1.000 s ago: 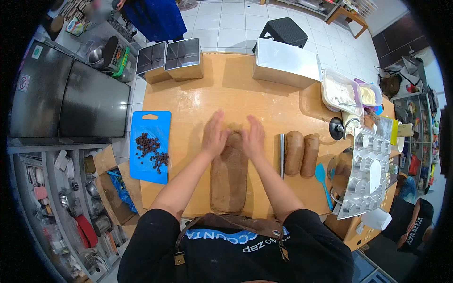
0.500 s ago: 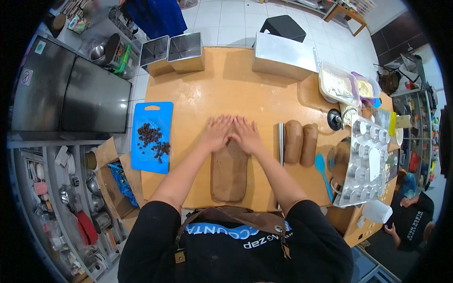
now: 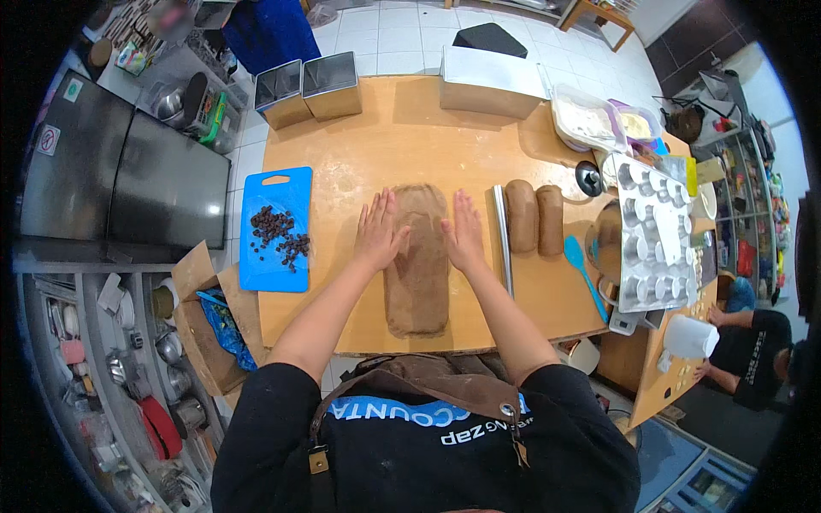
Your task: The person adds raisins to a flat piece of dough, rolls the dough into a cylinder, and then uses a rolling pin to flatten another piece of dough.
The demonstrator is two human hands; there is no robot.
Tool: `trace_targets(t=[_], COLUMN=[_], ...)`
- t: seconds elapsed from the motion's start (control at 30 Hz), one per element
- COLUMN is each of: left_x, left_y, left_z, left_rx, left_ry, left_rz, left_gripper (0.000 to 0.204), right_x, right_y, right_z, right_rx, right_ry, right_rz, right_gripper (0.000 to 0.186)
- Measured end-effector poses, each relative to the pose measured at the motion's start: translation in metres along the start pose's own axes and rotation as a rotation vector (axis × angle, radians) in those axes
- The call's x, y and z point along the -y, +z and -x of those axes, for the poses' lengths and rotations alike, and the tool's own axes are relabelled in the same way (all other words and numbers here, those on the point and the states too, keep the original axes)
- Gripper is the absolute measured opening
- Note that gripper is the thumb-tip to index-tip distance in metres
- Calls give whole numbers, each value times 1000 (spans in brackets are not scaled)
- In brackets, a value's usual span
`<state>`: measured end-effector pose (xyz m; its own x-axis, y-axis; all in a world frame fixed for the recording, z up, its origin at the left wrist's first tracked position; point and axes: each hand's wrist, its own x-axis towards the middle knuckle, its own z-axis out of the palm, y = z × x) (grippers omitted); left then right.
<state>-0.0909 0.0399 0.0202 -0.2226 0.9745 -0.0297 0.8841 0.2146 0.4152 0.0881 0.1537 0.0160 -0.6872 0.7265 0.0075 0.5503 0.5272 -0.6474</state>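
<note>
A long flat slab of brown dough [image 3: 416,286] lies lengthwise in front of me on the wooden table. My left hand [image 3: 378,232] is at its left edge near the far end, fingers stretched out, the thumb over the dough. Along the opposite edge my right hand [image 3: 463,229] stands on its side with straight fingers, holding nothing. To the right rest a metal rolling pin [image 3: 503,235] and two rolled dough logs [image 3: 521,218] [image 3: 550,220]. Dark chocolate chunks [image 3: 272,226] lie on a blue cutting board [image 3: 269,278] at the left.
Open metal loaf tins [image 3: 332,88] stand at the far left corner, a long metal tin [image 3: 492,83] at the far edge. On the right are a turquoise spatula [image 3: 584,265], a muffin tray [image 3: 654,291] and tubs [image 3: 588,120]. Another person [image 3: 757,350] works at the far right.
My hands have parted from the dough's far end and moved to its two sides, uncovering its top. The whole view has shifted slightly.
</note>
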Motion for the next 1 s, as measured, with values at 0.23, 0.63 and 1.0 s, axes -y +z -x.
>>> trace_targets(t=[0.23, 0.63, 1.0], left_x=[-17, -22, -18], left_y=[-4, 17, 31], left_z=[63, 172, 217], left_rx=[342, 247, 115], left_ry=[161, 241, 248], left_rz=[-139, -203, -243], left_gripper=[88, 91, 82], right_x=[5, 26, 37], right_y=[15, 24, 14], right_z=[74, 195, 243], right_rx=[347, 24, 90], right_ry=[96, 79, -66], right_rz=[166, 287, 463], right_gripper=[72, 77, 69])
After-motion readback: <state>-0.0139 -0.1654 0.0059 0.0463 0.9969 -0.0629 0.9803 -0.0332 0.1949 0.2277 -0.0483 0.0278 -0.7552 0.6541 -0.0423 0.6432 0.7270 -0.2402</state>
